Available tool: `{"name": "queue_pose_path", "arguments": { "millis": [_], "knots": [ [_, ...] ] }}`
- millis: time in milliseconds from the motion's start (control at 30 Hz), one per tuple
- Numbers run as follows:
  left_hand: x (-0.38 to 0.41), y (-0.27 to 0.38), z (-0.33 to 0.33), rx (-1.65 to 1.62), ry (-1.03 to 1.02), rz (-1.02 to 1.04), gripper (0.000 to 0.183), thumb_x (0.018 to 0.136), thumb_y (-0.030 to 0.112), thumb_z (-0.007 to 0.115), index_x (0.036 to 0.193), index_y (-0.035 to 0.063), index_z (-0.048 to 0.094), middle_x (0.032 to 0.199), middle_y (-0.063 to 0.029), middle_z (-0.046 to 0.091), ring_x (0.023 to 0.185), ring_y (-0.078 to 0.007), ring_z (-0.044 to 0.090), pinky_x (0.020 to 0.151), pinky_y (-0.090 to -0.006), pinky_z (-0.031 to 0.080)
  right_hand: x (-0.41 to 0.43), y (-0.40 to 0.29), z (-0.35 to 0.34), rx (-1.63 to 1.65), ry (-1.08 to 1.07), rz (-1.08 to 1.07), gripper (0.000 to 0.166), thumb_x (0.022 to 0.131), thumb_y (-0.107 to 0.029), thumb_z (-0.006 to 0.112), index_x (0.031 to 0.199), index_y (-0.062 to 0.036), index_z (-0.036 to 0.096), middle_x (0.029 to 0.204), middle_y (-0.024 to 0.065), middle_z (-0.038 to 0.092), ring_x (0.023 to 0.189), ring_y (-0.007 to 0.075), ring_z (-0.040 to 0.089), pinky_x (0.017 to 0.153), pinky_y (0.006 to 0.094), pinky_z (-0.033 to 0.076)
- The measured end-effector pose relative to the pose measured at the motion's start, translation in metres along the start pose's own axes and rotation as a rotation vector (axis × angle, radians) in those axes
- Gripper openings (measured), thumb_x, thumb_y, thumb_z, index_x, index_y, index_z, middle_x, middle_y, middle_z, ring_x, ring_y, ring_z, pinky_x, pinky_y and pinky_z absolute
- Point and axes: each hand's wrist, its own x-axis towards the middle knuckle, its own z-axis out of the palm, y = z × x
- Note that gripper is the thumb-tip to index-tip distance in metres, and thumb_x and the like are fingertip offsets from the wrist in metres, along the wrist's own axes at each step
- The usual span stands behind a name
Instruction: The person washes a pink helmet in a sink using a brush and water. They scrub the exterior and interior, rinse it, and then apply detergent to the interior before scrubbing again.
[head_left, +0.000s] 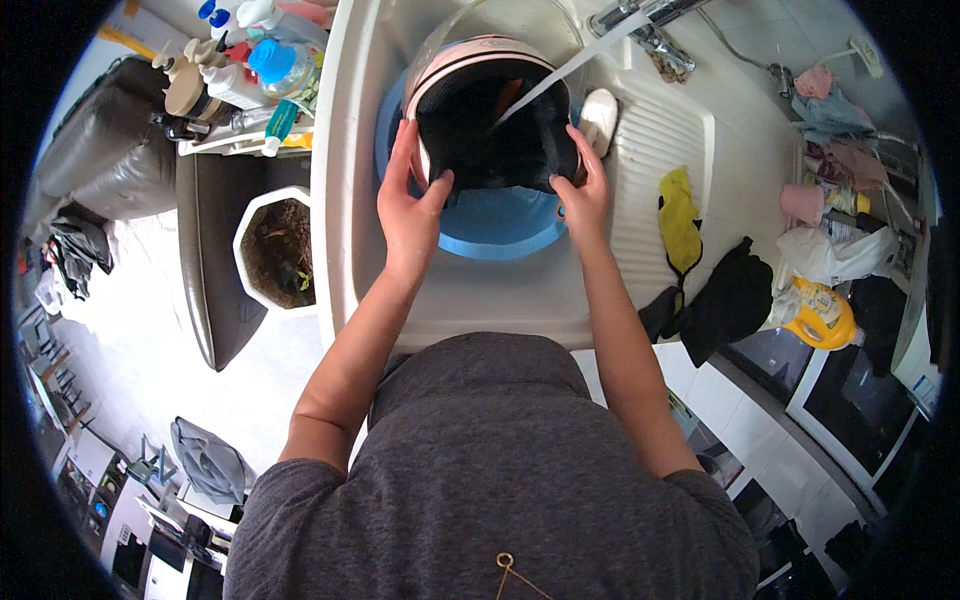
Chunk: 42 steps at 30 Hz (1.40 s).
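Note:
A pink helmet (491, 52) with a black lining and a raised clear visor lies with its opening facing me, over a blue plastic basin (499, 225) in a white sink. My left hand (414, 199) grips the left side of its rim, thumb at the lining. My right hand (583, 184) grips the right side the same way. From the metal faucet (649, 26) at the upper right, a stream of water (570, 67) runs into the helmet's dark inside. A white brush-like object (598, 116), partly hidden, lies right of the helmet.
A ribbed washboard (667, 135) forms the sink's right part, with a yellow cloth (679, 225) and a black cloth (731, 300) on it. A yellow detergent bottle (825, 315) is farther right. Several pump bottles (281, 67) stand on a rack at the upper left, above a planter (247, 262).

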Motion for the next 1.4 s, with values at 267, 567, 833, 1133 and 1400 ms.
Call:
{"name": "queue_pose_path", "arguments": {
  "millis": [267,567,833,1133,1400],
  "knots": [
    [-0.035,-0.006,-0.003,0.279,-0.086,-0.042,0.087,0.082,-0.008,0.071,0.158,0.0156,0.036,0.169,-0.0166,0.02,0.152,-0.0283,0.032,0.114,-0.0355,0.039,0.007,-0.02,-0.009,-0.546,-0.112,-0.089,0.078,0.072,0.009,0.076,0.144,-0.0162,0.057,0.132,0.0153,0.061,0.128,0.0323,0.057,0.107,0.0373,0.045],
    [-0.03,-0.012,-0.024,0.321,-0.151,-0.144,0.095,0.082,-0.015,0.066,0.16,0.0244,0.031,0.17,-0.012,0.014,0.153,-0.0308,0.024,0.119,-0.0465,0.039,-0.007,-0.033,-0.001,-0.574,-0.112,-0.053,0.078,0.075,0.002,0.079,0.147,-0.0124,0.052,0.136,0.0173,0.06,0.125,0.0342,0.059,0.105,0.0404,0.046],
    [-0.044,0.005,-0.013,0.438,-0.215,-0.022,0.091,0.08,-0.014,0.069,0.157,0.0219,0.037,0.169,-0.0146,0.015,0.151,-0.0348,0.029,0.116,-0.0468,0.044,0.01,0.002,-0.005,-0.535,0.038,-0.002,0.065,0.08,-0.001,0.078,0.142,-0.0082,0.058,0.123,0.0148,0.07,0.11,0.024,0.068,0.091,0.0331,0.053],
    [0.006,0.049,-0.031,1.087,-0.421,0.587,0.059,0.073,0.003,0.076,0.13,0.0166,0.066,0.148,-0.0091,0.054,0.138,-0.0325,0.048,0.113,-0.0472,0.042,0.083,-0.063,-0.03,-0.398,-0.242,0.146,0.047,0.082,0.0,0.072,0.129,-0.0058,0.069,0.109,0.009,0.076,0.093,0.0126,0.068,0.085,0.0273,0.053],
    [0.015,0.081,-0.029,0.794,-0.807,0.659,0.047,0.074,0.025,0.083,0.112,0.0039,0.065,0.106,-0.0122,0.071,0.108,-0.0341,0.068,0.109,-0.0522,0.045,0.158,-0.143,0.0,-0.831,-0.724,0.121,0.047,0.082,0.0,0.071,0.129,-0.0058,0.069,0.107,0.0076,0.072,0.098,0.0138,0.065,0.089,0.0292,0.051]
  ]
}}
